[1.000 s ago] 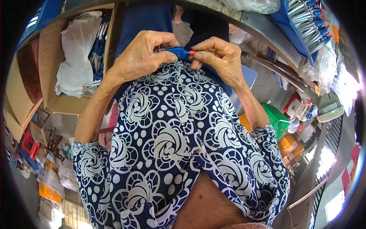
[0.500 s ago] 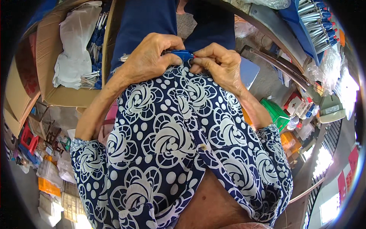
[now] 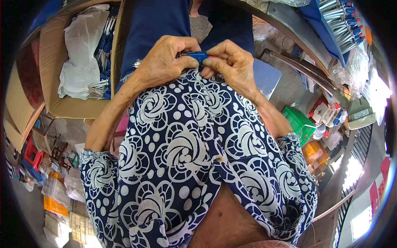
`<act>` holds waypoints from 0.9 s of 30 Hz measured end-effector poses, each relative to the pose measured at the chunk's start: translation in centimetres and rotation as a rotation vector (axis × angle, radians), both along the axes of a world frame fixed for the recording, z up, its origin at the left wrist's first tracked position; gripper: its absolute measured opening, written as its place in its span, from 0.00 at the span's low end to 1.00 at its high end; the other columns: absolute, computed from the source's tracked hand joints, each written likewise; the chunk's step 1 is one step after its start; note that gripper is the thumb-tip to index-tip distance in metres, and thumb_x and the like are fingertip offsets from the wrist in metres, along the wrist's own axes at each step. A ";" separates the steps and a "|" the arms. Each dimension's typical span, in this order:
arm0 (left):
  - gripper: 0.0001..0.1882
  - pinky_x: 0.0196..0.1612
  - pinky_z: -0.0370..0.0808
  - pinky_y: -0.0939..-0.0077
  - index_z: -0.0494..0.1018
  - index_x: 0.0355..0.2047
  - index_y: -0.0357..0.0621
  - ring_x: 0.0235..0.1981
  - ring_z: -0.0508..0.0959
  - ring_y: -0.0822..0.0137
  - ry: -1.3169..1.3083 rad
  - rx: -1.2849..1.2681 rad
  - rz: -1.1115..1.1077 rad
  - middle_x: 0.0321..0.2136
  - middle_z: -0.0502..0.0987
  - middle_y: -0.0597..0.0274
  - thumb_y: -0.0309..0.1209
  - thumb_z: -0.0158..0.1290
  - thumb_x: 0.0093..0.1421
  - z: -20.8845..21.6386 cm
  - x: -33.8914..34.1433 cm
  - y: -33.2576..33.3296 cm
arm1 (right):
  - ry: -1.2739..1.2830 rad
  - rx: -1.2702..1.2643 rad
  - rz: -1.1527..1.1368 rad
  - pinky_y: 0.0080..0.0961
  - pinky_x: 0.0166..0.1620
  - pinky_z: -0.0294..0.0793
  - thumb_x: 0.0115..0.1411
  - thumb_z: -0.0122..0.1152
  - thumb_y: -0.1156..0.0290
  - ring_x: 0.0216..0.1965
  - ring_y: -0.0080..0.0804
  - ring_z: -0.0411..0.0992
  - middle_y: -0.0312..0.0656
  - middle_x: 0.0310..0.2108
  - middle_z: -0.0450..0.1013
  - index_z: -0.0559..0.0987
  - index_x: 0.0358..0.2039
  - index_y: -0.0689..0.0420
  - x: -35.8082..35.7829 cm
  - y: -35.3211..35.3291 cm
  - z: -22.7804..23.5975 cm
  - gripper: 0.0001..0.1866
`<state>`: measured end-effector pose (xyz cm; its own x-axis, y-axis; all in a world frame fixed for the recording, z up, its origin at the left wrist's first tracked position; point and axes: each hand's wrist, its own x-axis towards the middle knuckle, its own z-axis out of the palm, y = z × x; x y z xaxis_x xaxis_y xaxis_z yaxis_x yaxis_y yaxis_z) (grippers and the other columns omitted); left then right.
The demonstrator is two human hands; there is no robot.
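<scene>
A blue pen [image 3: 195, 55] lies level across my lap, above the dark blue and white patterned shirt. My left hand [image 3: 163, 62] is closed round its barrel, with the silvery end poking out on the left beside the wrist. Thumb and fingers of my right hand [image 3: 231, 68] pinch the pen's other end, where a little red shows between them. Both hands nearly meet there, and the fingers hide much of that end.
At the left stands an open cardboard box [image 3: 80, 106] with white paper [image 3: 80, 53] and bundled blue and silver pens [image 3: 106, 49]. A blue tray [image 3: 328, 39] at upper right holds many similar pens [image 3: 341, 25]. Lower right are a green basket [image 3: 297, 124] and an orange container [image 3: 314, 153].
My right hand has shifted slightly left, its thumb closer to my left hand. Less of the pen's red end and of its silvery end shows. My left hand has hardly moved.
</scene>
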<state>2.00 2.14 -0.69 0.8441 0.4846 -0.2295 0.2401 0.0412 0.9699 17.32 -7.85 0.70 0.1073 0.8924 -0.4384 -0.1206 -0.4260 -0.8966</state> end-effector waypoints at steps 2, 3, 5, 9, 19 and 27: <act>0.05 0.23 0.65 0.82 0.72 0.23 0.34 0.17 0.69 0.75 -0.006 -0.035 0.013 0.15 0.70 0.62 0.23 0.50 0.44 0.0 -0.1 0.3 | 0.043 0.017 0.008 0.15 0.27 0.75 0.52 0.52 0.84 0.23 0.26 0.73 0.47 0.23 0.72 0.70 0.33 0.68 0.0 0.2 -0.2 0.07; 0.06 0.23 0.65 0.82 0.72 0.24 0.34 0.17 0.68 0.76 0.002 -0.061 0.026 0.15 0.71 0.63 0.23 0.51 0.44 -0.1 -0.1 0.3 | 0.070 0.025 -0.029 0.15 0.27 0.75 0.52 0.52 0.84 0.23 0.26 0.73 0.47 0.24 0.72 0.70 0.34 0.68 0.1 0.1 -0.3 0.07; 0.06 0.23 0.66 0.83 0.73 0.24 0.34 0.18 0.68 0.76 0.008 -0.084 0.039 0.16 0.71 0.64 0.23 0.51 0.45 0.0 -0.1 0.6 | 0.120 0.024 -0.098 0.16 0.29 0.75 0.52 0.52 0.84 0.25 0.27 0.73 0.48 0.26 0.73 0.70 0.35 0.68 0.5 0.0 -0.6 0.08; 0.06 0.22 0.66 0.84 0.73 0.26 0.35 0.18 0.68 0.78 0.061 -0.142 -0.003 0.17 0.71 0.66 0.23 0.52 0.45 0.7 0.0 0.9 | 0.080 0.046 -0.060 0.16 0.29 0.74 0.53 0.53 0.82 0.25 0.25 0.73 0.47 0.26 0.73 0.70 0.35 0.68 1.0 -0.3 -0.3 0.09; 0.06 0.12 0.61 0.88 0.72 0.27 0.35 0.10 0.65 0.80 0.033 -0.253 0.006 0.14 0.68 0.67 0.26 0.52 0.49 0.2 0.4 1.4 | -0.021 0.073 -0.005 0.15 0.26 0.71 0.55 0.51 0.79 0.22 0.23 0.71 0.44 0.23 0.72 0.72 0.34 0.68 1.6 0.8 0.0 0.07; 0.13 0.21 0.75 0.81 0.68 0.33 0.30 0.18 0.76 0.69 -0.124 -0.458 -0.030 0.20 0.74 0.55 0.29 0.51 0.52 1.7 1.7 4.7 | 0.063 0.176 -0.029 0.11 0.21 0.62 0.55 0.52 0.75 0.16 0.19 0.64 0.40 0.21 0.70 0.73 0.32 0.67 3.7 5.7 0.8 0.08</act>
